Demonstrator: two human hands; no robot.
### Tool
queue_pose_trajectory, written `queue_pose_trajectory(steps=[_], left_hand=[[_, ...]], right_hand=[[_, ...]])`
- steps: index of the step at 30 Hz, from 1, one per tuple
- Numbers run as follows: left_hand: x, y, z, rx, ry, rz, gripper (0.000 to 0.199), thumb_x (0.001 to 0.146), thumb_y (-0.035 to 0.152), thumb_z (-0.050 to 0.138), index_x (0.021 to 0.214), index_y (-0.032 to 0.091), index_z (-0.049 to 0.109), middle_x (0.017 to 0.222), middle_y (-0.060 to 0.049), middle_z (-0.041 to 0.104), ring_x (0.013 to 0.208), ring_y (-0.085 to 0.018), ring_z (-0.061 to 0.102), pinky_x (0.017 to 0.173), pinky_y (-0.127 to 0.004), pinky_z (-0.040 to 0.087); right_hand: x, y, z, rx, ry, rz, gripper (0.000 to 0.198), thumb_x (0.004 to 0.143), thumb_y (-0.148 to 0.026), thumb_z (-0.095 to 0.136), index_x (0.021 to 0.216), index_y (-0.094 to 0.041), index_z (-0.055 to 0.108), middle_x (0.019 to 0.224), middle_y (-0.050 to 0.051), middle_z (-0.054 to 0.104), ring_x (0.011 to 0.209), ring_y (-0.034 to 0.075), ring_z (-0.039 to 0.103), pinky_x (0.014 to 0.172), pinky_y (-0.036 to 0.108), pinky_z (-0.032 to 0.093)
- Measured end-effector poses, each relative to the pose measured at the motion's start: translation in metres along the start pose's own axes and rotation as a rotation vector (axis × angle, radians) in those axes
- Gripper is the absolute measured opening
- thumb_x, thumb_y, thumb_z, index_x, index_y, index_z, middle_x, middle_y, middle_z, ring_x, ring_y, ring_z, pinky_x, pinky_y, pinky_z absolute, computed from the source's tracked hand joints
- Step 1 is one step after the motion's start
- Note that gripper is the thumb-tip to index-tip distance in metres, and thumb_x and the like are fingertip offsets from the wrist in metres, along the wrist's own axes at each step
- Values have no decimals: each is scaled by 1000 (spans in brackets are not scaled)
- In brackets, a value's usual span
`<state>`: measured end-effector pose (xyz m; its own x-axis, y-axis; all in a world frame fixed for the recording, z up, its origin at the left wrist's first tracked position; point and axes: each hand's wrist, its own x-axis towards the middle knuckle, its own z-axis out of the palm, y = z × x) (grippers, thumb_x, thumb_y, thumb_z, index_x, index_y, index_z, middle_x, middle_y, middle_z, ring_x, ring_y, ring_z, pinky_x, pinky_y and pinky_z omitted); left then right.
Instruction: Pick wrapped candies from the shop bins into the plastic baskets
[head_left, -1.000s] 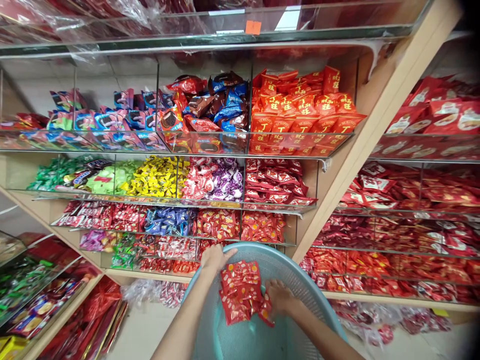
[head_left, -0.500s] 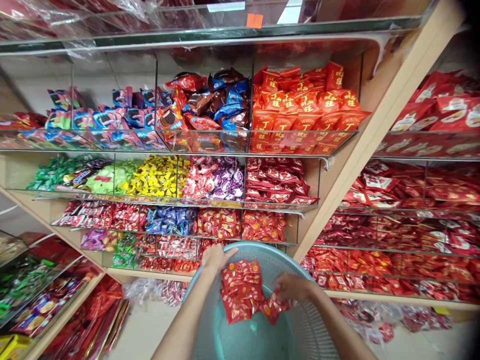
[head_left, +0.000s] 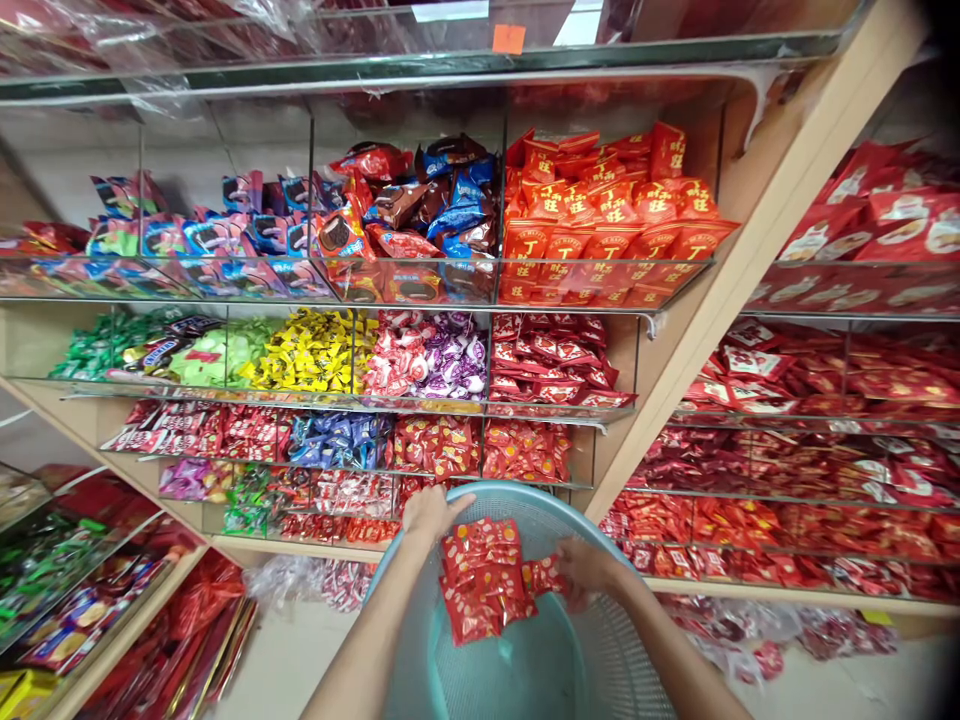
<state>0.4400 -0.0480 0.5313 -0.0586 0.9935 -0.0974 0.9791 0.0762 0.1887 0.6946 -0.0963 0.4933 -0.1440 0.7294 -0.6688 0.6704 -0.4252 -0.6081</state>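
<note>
A teal plastic basket (head_left: pixel 615 640) with perforated walls is tilted toward me at the bottom middle. My left hand (head_left: pixel 431 515) is closed on its far rim at the left, thumb along the edge. Inside the basket, several red candy packets (head_left: pixel 484 580) with yellow and pink dots lie in a cluster against the far wall. My right hand (head_left: pixel 585 572), slightly blurred, is inside the basket at the right. Its fingers are closed on one red candy packet (head_left: pixel 544 575), which touches the right side of the cluster.
A wooden shelf unit (head_left: pixel 660 430) with glass-fronted compartments of wrapped sweets stands just beyond the basket. Another shelf of red packets (head_left: pixel 795 470) is at the right. Plastic bags of sweets (head_left: pixel 735 635) lie on the floor below. A low slanted rack (head_left: pixel 127 640) is at the left.
My right hand has moved slightly up with the red candy packet, which now lies level with the cluster's middle. My left hand keeps its place on the rim.
</note>
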Motion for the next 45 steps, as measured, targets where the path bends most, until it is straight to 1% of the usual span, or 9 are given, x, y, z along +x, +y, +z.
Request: queue_pose_trajectory(steps=[4,8,13,16,22,29,33,39,45], left_hand=[[0,-1,0,-5,-2,-6,81,69,76,18,86,13,66,89,-18,67,89,-34,61,76,-43,46],[0,0,0,-11,-14,-18,80,69,76,19,86,14,66,90,-18,67,90,-33,61,77,-42,45],[0,0,-2,-8,-25,-16,79,69,76,21,86,14,66,90,-18,67,91,-32,61,77,-40,45],[0,0,-1,3,-14,-11,78,69,76,20,85,14,66,89,-17,67,89,-32,61,76,-40,46],[3,-2,3,13,3,21,79,70,76,19,85,14,66,88,-18,67,87,-33,62,75,-41,47],[2,-2,2,7,0,17,77,70,75,20,85,15,66,88,-17,67,87,-32,62,74,-42,47],[1,-1,1,5,8,23,78,70,75,19,84,14,66,88,-17,67,88,-33,62,76,-42,46],[2,-3,2,-1,4,16,76,71,74,20,86,15,66,89,-16,67,89,-32,61,77,-41,46],[3,-3,2,13,3,20,77,70,75,19,84,15,66,88,-16,67,88,-32,62,76,-41,47]], right_hand=[[-3,-6,0,0,53,-9,21,74,-13,46,52,-14,45,39,2,53,40,15,58,37,19,46],[-1,-7,0,151,114,0,20,75,-22,48,56,-16,45,43,2,56,44,16,60,44,25,51],[6,-1,3,224,37,14,23,76,-27,51,56,-14,51,52,6,61,55,18,63,58,29,55],[8,2,6,234,13,14,23,77,-28,49,59,-14,54,55,7,61,57,17,63,61,29,55],[2,-3,8,244,45,23,34,82,-32,40,57,-14,54,57,9,62,56,16,62,61,28,55],[-7,-9,7,307,13,-8,35,84,-24,33,57,-13,54,55,9,61,54,16,62,62,29,55],[-11,-12,5,338,2,-5,34,85,-24,31,60,-13,52,53,9,60,54,17,62,63,31,55],[-14,-13,3,349,12,-12,30,86,-30,32,67,-15,50,54,7,59,56,17,63,65,32,54],[-16,-15,7,338,-8,10,26,86,-29,33,72,-15,50,50,5,58,54,17,63,62,30,54]])
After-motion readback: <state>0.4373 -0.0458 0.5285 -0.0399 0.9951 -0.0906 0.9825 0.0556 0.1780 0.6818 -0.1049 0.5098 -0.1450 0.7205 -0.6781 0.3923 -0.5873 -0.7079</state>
